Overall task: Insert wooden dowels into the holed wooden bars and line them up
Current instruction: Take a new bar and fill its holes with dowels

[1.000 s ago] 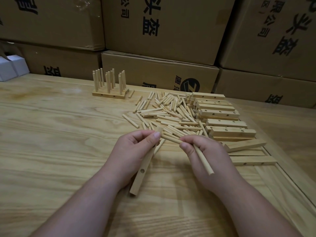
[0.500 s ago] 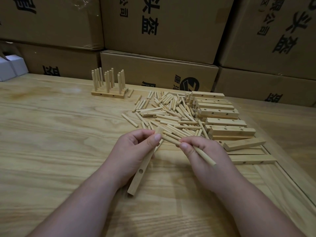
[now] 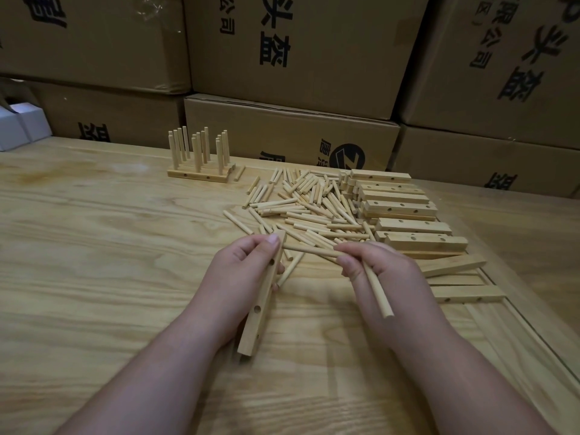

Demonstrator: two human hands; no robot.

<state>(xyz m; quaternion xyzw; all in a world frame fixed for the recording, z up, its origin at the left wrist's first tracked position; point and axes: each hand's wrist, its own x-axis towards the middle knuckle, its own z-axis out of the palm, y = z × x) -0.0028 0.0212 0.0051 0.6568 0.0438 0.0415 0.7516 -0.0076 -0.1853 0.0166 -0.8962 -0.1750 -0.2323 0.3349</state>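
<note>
Your left hand [image 3: 248,271] grips a holed bar [image 3: 262,296], fingers curled round its upper half, thumb tip pressed near the top end; the bar slants down toward you, its lower end close to the table [image 3: 94,262], three holes showing along the side. Your right hand [image 3: 376,274] holds two dowels: one dowel [image 3: 378,293] runs under the thumb and sticks out toward you over the back of the hand; a second dowel [image 3: 309,250] is pinched at the fingertips and lies nearly level, its free end reaching the bar just below your left thumb. Whether that end sits in a hole, you cannot tell. Just beyond both hands lies the loose pile of dowels [image 3: 307,208], and touching its right edge, the stack of bars [image 3: 398,208], with more bars flat at the table's right side. The finished row [image 3: 201,175], dowels upright, stands well apart at the far left. Cardboard boxes [image 3: 298,58] wall the back.
</note>
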